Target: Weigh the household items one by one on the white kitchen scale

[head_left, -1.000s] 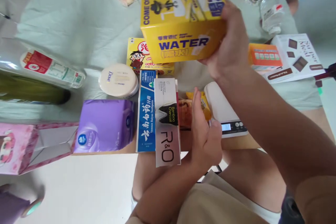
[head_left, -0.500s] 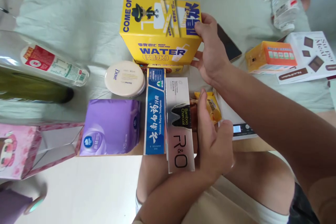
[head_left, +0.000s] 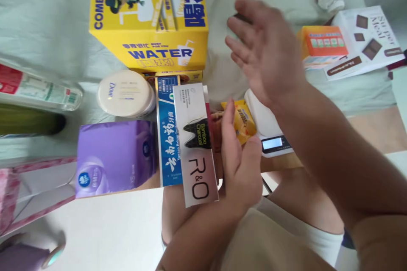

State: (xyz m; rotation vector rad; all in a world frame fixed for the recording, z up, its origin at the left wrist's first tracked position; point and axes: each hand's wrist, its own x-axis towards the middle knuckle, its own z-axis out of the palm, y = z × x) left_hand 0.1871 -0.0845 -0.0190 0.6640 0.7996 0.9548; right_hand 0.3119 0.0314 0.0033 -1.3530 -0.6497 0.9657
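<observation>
The left hand (head_left: 240, 165) lay flat-edged against the right side of the grey R&O toothpaste carton (head_left: 194, 144), fingers straight and pressed along it rather than wrapped round; whether the thumb reached under the carton could not be told from this angle. That carton lay lengthwise at the table's near edge, its near end overhanging, touching the blue toothpaste box (head_left: 168, 129) on its left. It looked light, stiff and smooth-sided, best taken across its narrow width near the middle, since a squeeze at the ends might crush the flaps. The right hand (head_left: 267, 51) hovered open and empty, fingers spread, just right of the yellow WATER box (head_left: 149, 23), which stood on the cloth behind the cartons. A snack packet (head_left: 243, 120) and a small scale (head_left: 270, 129) sat under the right forearm, a Dove tub (head_left: 125, 94) and a purple tissue pack (head_left: 116, 156) further left.
</observation>
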